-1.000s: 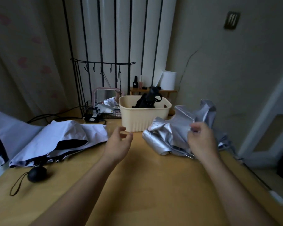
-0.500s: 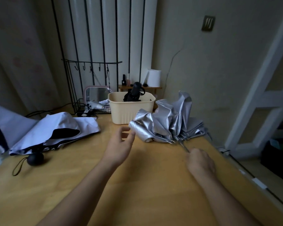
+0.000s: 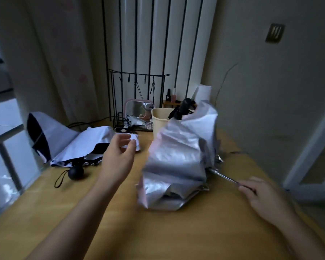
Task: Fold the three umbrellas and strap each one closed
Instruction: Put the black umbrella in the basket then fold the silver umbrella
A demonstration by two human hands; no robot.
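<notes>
wooden table [image 3: 176, 231] in a dim room, bearing three umbrellas: one crumpled silver umbrella [image 3: 178, 162] at centre, one white-and-black umbrella [image 3: 79, 143] lying at left, one black umbrella [image 3: 182, 109] standing in a cream basket [image 3: 159, 119] behind. left hand [image 3: 118, 158] hovers between the first two, fingers loosely spread, holding nothing; right hand [image 3: 265, 197] curls around the silver umbrella's metal shaft [image 3: 223, 176].

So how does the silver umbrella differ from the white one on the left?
The silver umbrella is shiny and bunched up mid-table; the white umbrella is matte, black inside, sprawled flat. The right hand grips the silver umbrella's shaft; no hand holds the white umbrella. Both lie unstrapped on the table.
</notes>
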